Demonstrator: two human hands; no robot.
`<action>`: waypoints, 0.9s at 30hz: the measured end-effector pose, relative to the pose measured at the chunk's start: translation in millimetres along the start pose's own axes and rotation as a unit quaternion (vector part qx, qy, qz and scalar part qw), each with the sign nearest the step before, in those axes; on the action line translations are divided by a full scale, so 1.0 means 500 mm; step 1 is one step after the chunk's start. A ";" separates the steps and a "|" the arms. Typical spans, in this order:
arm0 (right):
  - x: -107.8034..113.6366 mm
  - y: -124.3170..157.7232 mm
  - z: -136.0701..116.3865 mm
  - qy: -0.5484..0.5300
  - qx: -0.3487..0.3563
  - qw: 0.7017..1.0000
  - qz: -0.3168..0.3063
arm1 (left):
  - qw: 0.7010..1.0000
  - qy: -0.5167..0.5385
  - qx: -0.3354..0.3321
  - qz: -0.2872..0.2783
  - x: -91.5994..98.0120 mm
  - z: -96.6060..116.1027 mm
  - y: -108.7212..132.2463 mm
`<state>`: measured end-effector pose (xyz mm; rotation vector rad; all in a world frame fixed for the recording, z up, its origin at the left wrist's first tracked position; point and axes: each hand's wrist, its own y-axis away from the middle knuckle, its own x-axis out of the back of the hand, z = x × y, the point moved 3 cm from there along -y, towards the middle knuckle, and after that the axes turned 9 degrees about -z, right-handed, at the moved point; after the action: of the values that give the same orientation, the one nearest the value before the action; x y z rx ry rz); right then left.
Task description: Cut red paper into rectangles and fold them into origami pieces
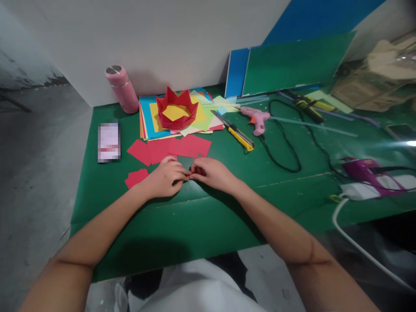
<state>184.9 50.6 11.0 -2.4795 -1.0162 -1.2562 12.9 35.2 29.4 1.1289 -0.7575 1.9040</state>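
One small red piece [191, 174] where left hand [167, 177] and right hand [209, 172] meet

The right hand pinches the piece, mostly hidden, between thumb and fingers, low over a green worktop [214, 225]. The left hand's fingertips meet it; whether they grip, I cannot tell. Just beyond lie red paper pieces [191, 146]; behind those, a pointed red paper ring [177, 123] sits on stacked coloured sheets [147, 117].

Red piece [192, 174] between left hand [167, 177] and right hand [212, 172]
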 end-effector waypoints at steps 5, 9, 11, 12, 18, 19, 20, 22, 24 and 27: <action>0.002 -0.002 -0.001 -0.010 -0.008 1.000 -0.004 | 1.000 -0.024 0.002 -0.018 -0.001 -0.010 0.003; 0.002 -0.003 0.001 -0.012 -0.010 1.000 -0.007 | 0.997 -0.067 -0.004 -0.041 0.001 -0.005 0.004; 0.002 -0.003 0.001 -0.010 -0.007 1.000 -0.007 | 0.996 -0.075 -0.001 -0.048 0.003 -0.001 0.004; 0.002 -0.002 0.001 -0.010 -0.006 1.000 -0.007 | 0.996 -0.077 0.001 -0.049 0.004 0.001 0.003; 0.004 0.000 -0.001 -0.015 -0.004 1.000 -0.007 | 0.996 -0.079 0.002 -0.050 0.005 0.007 0.000; 0.004 0.000 -0.001 -0.015 -0.003 1.000 -0.008 | 0.996 -0.077 0.003 -0.052 0.005 0.007 -0.001; 0.004 0.000 -0.001 -0.015 -0.002 1.000 -0.009 | 0.996 -0.076 0.005 -0.054 0.006 0.007 -0.001; 0.002 -0.001 0.000 -0.011 -0.003 1.000 -0.008 | 0.996 -0.075 0.008 -0.057 0.007 0.006 -0.002; -0.001 -0.002 0.001 -0.002 -0.006 1.000 -0.003 | 0.996 -0.073 0.010 -0.059 0.007 0.005 -0.002; -0.004 -0.002 0.000 0.010 -0.004 1.000 -0.001 | 0.996 -0.070 0.009 -0.056 0.007 0.005 -0.001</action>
<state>183.4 50.4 9.3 -2.4681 -1.0103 -1.2854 13.5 34.5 33.7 1.2986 -0.7380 1.7558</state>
